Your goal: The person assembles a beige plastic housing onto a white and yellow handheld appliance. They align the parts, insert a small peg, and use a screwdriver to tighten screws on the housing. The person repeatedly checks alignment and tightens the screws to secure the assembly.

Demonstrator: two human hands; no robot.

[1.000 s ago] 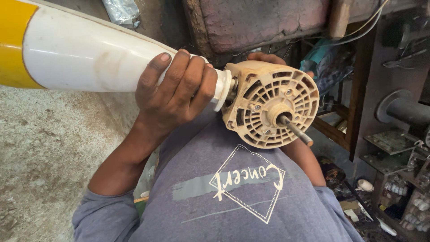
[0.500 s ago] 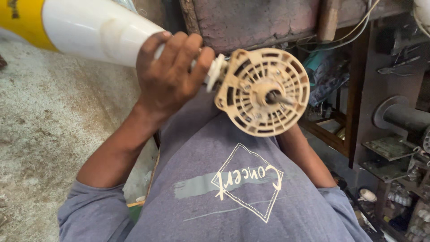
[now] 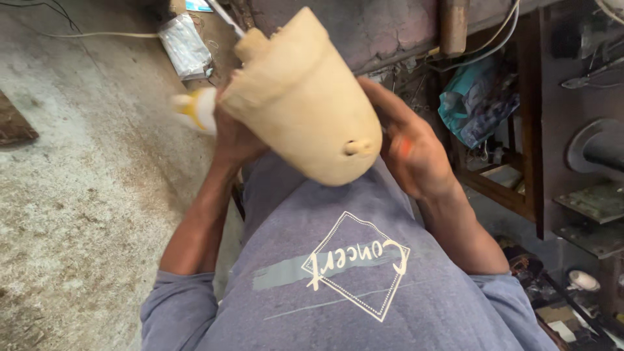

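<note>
A beige fan motor housing (image 3: 302,97) is held up in front of my chest, with its smooth rounded shell facing me. A small knob sticks out near its lower end. My left hand (image 3: 233,138) grips at its left side, where the white and yellow pole (image 3: 195,109) joins it; the pole looks short and blurred. My right hand (image 3: 411,156) is closed against the housing's right side. A small orange thing (image 3: 404,148) shows at its fingers, too blurred to identify.
Rough concrete floor (image 3: 71,195) lies to the left, with a plastic-wrapped packet (image 3: 185,45) at the back. To the right stand dark wooden shelves (image 3: 520,195) with a teal bag (image 3: 474,107), cables and metal parts. A grey pipe (image 3: 601,151) juts out at right.
The housing has been turned over: its grille face and shaft no longer face me, only the smooth shell. The long pole has swung away. My right hand has come into view.
</note>
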